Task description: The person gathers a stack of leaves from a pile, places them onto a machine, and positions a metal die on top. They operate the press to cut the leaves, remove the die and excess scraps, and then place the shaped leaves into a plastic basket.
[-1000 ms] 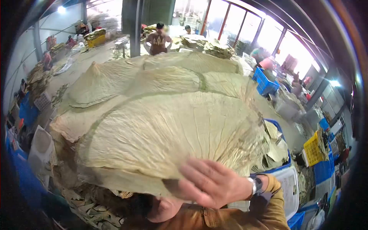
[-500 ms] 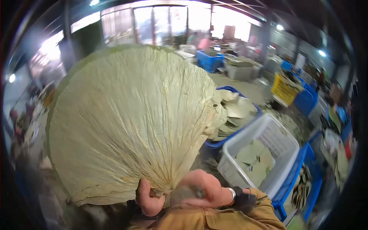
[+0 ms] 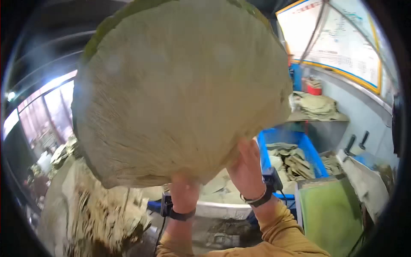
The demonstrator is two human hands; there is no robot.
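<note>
Both hands are gripping one big dried leaf (image 3: 180, 90) by its lower edge, left hand (image 3: 185, 192) at 6 o'clock, right hand (image 3: 247, 168) at 5, holding it up, not set down yet. Blue crate (image 3: 310, 152) of leaves is sitting beyond at 4 o'clock.

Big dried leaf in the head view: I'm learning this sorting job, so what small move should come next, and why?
Probably lower the leaf toward the blue crate at the right. Both the left hand and the right hand hold it by its lower edge, raised high, and the crate already holds similar leaves. That is a guess; the intended bin cannot be told.
</note>
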